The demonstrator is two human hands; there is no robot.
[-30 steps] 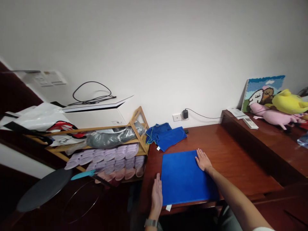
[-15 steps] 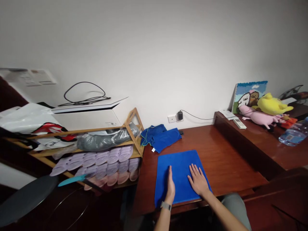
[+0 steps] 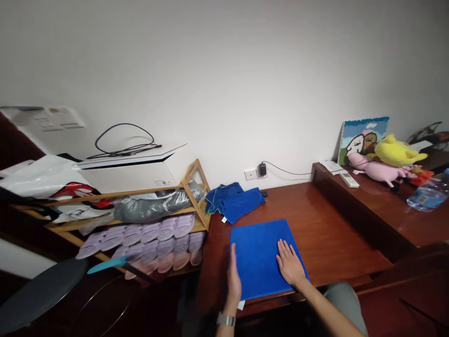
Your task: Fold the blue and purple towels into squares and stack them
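Note:
A blue cloth [image 3: 261, 257] lies flat near the front edge of the reddish-brown desk [image 3: 326, 220], with a small white tag showing at its lower left corner. My right hand [image 3: 291, 267] rests palm down on the cloth's right side, fingers stretched out. At the cloth's left edge my left hand [image 3: 234, 278] stands on its side with straight fingers, a watch on the wrist. Behind lies a crumpled blue cloth [image 3: 233, 201] with a greenish edge and a white tag.
To the left stands a wooden rack [image 3: 196, 196] with several purple slippers [image 3: 150, 232] and a white box-like appliance [image 3: 129, 175]. On the raised right surface are plush toys [image 3: 396, 152], a remote control [image 3: 349, 180] and a plastic bottle [image 3: 426, 199]. A plugged-in adapter [image 3: 262, 169] sits on the wall.
My left hand has slid left across the cloth to its left edge. The cloth's left side looks straighter, and its tag now shows. My right hand has barely moved.

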